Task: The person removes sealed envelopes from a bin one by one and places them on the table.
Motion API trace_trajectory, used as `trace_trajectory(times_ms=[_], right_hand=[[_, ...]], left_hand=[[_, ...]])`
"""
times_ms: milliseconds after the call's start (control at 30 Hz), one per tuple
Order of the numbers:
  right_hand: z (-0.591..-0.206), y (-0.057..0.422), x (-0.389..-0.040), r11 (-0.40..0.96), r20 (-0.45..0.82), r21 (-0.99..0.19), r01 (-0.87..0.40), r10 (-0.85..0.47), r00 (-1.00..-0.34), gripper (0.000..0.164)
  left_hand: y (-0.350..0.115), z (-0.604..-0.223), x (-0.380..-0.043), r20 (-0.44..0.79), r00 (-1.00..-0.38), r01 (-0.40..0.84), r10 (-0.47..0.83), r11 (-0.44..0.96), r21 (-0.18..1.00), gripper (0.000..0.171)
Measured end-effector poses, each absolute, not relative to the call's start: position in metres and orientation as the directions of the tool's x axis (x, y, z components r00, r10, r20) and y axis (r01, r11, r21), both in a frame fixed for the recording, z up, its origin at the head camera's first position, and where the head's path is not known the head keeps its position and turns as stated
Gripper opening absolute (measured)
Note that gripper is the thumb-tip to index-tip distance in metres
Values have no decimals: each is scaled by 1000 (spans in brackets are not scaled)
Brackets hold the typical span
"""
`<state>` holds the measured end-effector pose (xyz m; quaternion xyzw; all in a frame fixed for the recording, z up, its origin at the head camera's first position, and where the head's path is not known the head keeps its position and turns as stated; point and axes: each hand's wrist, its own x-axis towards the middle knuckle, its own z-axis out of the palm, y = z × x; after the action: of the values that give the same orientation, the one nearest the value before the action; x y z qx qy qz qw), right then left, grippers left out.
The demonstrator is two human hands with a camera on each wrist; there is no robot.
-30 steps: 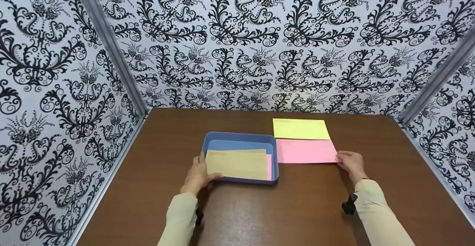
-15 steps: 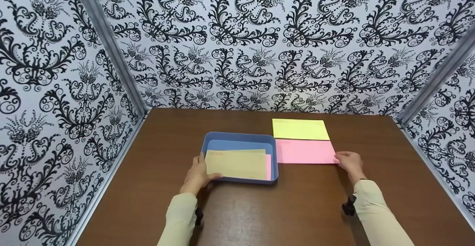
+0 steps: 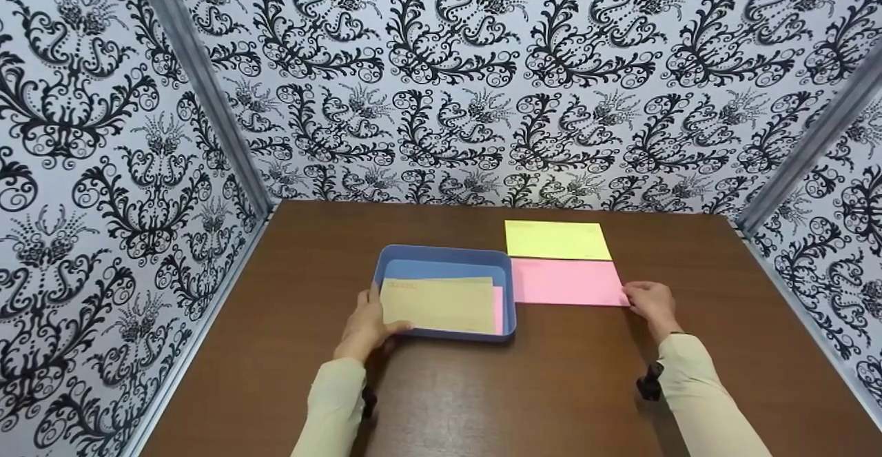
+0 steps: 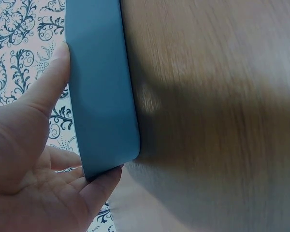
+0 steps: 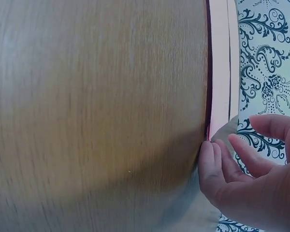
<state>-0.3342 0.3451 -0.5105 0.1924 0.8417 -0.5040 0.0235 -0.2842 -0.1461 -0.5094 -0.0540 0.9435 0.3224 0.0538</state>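
In the head view my left hand (image 3: 365, 325) grips the left front corner of a blue tray (image 3: 444, 254). Its thumb lies along the front wall, and its other fingers wrap the left end of the tray (image 4: 99, 96). Inside lie a tan envelope (image 3: 437, 305) and, partly under it, a pink one (image 3: 499, 311). My right hand (image 3: 653, 305) touches the near right corner of a pink envelope (image 3: 568, 282) flat on the table. At its edge (image 5: 220, 63) in the right wrist view, some fingertips meet the paper; two other fingertips stand apart from it.
Behind the pink envelope lies a yellow envelope (image 3: 557, 239), their long edges meeting. The tray's right wall stands against the pink envelope's left end. A brown wooden table (image 3: 468, 395) carries everything, and patterned walls (image 3: 441, 85) rise at its back and sides.
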Motion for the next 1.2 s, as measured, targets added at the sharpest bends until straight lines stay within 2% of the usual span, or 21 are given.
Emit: trace_trajectory(times_ms=[700,1200], right_hand=[[-497,340,-335,451,-224,-819,354,317,-922,47],[-485,328,-337,413,-220,-856,310,252,-942,48]], left_hand=[[-147,-510,-284,-98,-994,-96,-46,795,599,112],[-146,-509,-284,-126,-990,-123,-59,799,589,112]])
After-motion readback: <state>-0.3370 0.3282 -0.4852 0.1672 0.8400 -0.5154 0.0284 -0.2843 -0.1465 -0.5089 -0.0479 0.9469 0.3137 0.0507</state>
